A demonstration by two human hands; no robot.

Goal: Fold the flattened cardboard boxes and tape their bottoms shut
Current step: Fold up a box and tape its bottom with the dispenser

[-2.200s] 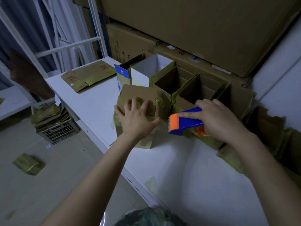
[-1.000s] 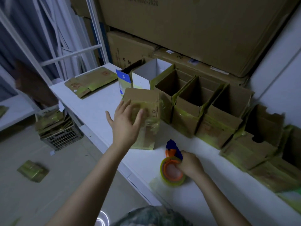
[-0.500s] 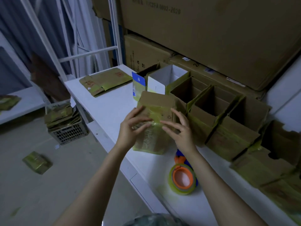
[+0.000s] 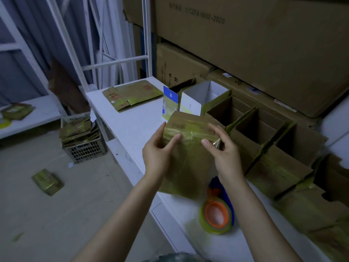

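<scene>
The person holds one cardboard box (image 4: 190,159) with both hands at the near edge of the white table (image 4: 132,127). The box stands on end. Its long axis runs from 6 to 12 o'clock, and the closed end, covered with shiny tape, points up and a little away from the person. The left hand (image 4: 158,152) grips the left side, with the thumb on the near face and the fingers around the edge. The right hand (image 4: 224,156) grips the upper right corner, thumb also on the near face. The tape dispenser (image 4: 217,214) lies on the table at 5 o'clock from the box, just beside it. A row of open boxes (image 4: 264,133) stands at 3 o'clock, and flat boxes (image 4: 132,95) lie at 11 o'clock.
</scene>
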